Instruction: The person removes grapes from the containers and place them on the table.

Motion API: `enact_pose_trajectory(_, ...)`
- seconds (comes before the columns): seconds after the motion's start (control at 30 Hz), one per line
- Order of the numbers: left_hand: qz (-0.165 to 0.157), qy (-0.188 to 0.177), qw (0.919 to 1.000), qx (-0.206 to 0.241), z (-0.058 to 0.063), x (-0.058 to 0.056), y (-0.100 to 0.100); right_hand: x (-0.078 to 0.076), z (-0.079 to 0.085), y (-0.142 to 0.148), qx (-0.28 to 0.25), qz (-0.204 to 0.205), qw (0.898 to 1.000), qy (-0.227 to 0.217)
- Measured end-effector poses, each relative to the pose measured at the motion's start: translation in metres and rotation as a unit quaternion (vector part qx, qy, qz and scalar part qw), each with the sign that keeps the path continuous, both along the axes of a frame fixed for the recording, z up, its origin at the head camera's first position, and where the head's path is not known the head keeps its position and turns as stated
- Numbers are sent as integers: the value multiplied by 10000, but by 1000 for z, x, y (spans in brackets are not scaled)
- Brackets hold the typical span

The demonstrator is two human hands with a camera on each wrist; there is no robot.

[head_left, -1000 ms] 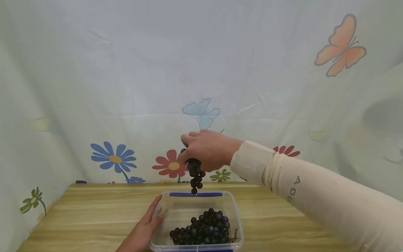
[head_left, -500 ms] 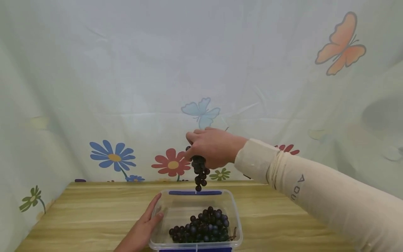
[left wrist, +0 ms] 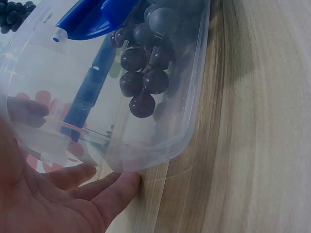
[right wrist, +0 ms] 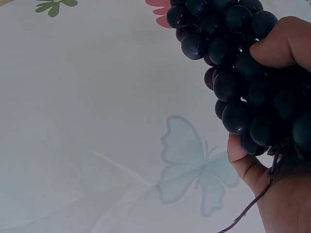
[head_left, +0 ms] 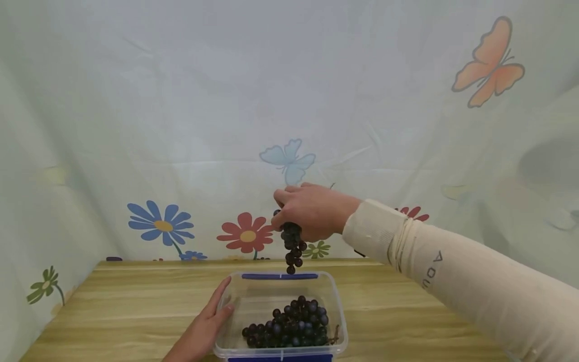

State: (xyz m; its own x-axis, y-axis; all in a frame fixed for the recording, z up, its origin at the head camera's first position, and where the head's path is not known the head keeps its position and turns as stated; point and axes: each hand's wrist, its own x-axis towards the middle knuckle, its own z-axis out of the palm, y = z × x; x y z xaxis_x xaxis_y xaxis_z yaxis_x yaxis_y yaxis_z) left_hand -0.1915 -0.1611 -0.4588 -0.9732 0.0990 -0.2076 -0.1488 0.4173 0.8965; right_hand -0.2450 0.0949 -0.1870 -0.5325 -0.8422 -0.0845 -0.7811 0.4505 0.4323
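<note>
A bunch of dark grapes (head_left: pixel 291 237) is gripped by the right hand (head_left: pixel 309 210), its lowest grapes seen from the head just above the far edge of the clear plastic container (head_left: pixel 253 305). A second bunch (head_left: pixel 294 324) is held inside, along the near edge towards the right corner. The container's left wall is touched by the left hand (head_left: pixel 201 329), its fingers extended.

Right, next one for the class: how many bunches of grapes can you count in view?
2 that show: one bunch held by the right hand, and a second bunch lying in the box. More could be hidden in that pile.
</note>
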Motion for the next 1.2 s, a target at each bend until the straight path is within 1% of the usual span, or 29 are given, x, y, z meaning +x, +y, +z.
enact_pose_trajectory(0.2, 18, -8, 10000, 51, -2, 1, 0, -4, -3, 6, 1, 15, 10000, 32)
enact_pose_trajectory(0.4, 6, 23, 10000, 89, -1, 1, -2, -5, -1, 10, -6, -46, 10000, -1)
enact_pose_trajectory(0.7, -40, -17, 9999, 155, -2, -3, -1, -8, -3, 19, -111, -98, 9999, -42)
enact_pose_trajectory(1.2, -68, -9, 9994, 345, -4, -3, 0, -11, -1, 32, -160, -231, 9995, -110)
